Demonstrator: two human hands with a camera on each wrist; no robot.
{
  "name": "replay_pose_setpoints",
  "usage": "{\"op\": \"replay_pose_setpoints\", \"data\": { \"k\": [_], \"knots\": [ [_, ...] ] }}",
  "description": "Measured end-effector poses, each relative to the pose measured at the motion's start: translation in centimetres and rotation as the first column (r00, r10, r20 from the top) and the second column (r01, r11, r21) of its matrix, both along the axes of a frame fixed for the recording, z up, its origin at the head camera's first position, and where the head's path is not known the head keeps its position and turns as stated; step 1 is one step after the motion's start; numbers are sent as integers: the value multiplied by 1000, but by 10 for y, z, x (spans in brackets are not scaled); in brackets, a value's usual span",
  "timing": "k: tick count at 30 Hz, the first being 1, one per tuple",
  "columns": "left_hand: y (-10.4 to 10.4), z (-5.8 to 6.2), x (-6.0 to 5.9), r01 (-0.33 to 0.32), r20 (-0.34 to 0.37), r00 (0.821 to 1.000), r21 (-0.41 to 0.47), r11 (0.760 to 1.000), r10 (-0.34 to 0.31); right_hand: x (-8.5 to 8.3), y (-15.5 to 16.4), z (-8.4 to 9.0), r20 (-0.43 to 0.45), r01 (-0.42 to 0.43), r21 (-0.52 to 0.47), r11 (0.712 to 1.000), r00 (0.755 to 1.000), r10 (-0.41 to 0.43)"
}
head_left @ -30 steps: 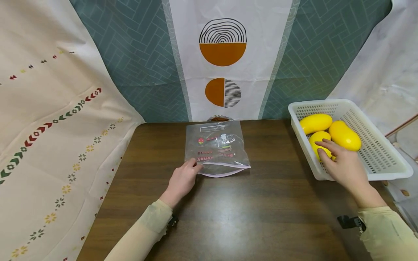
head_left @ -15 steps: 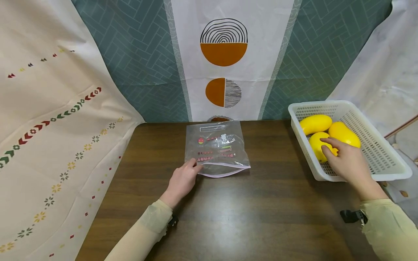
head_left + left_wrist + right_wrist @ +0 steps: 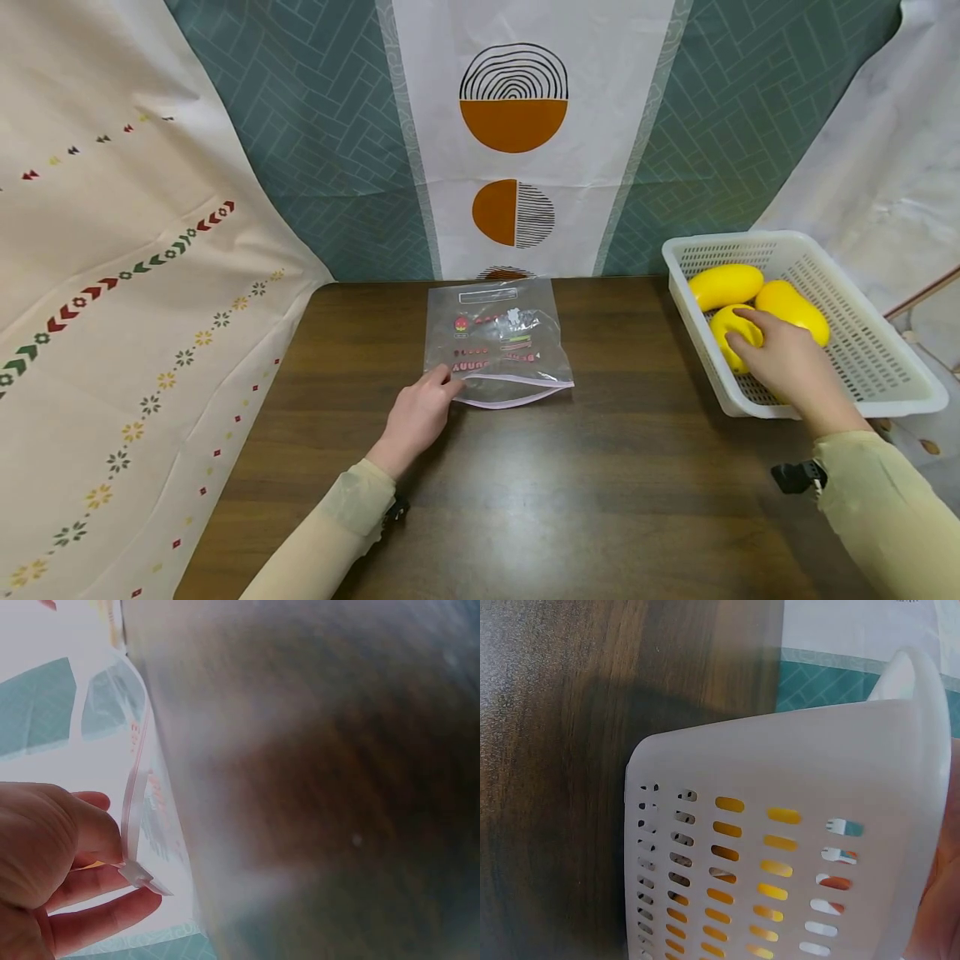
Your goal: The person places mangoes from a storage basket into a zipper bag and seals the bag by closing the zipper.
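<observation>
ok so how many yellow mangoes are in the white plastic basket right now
3. One yellow mango lies at the back left of the white plastic basket, one to its right, and the right hand rests on the front one. More may be hidden.

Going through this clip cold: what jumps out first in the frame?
Three bright yellow mangoes in the white slotted basket at the table's right edge, with the right hand curling over the nearest one. At the centre, the left hand pinches the mouth corner of a clear printed zip bag lying flat on the dark wooden table.
</observation>
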State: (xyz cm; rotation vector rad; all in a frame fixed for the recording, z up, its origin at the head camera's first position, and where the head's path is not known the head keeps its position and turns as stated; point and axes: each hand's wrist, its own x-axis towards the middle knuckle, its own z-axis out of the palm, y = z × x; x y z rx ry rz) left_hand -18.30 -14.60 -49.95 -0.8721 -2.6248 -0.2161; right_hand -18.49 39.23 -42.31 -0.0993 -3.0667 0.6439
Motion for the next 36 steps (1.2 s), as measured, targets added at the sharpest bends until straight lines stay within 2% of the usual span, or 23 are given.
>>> {"op": "replay_pose_setpoints", "data": {
  "k": [14,22,36],
  "knots": [
    [0,0,1,-2,-1,1000,9,1000,2,-17,1,-4,90,-46,48,998,995,42],
    [0,-2,-1,-5,-4,1000,1,1000,5,-25,4,-14,96,-29,89,996,995,21],
    [-1,-3,-2,-5,-2,1000,5,1000,5,-28,7,-20,204,-1,128,992,979,-26]
  ]
}}
